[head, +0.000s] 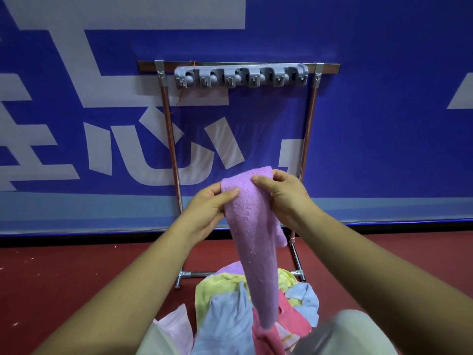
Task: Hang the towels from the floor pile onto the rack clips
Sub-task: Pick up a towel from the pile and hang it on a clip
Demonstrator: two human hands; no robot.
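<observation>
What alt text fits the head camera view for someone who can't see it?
The left hand and right hand pinch the top of a purple towel hanging over a towel pile on the red floor. Behind stands a metal rack with a grey clip strip.

Lilac towel (252,242); yellow, blue, pink pile (238,311); grey clips (241,77).

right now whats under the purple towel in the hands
Below the purple towel lies the floor pile: a yellow towel, a blue towel and a pink towel show. Its hanging end hides the pile's middle.
</observation>
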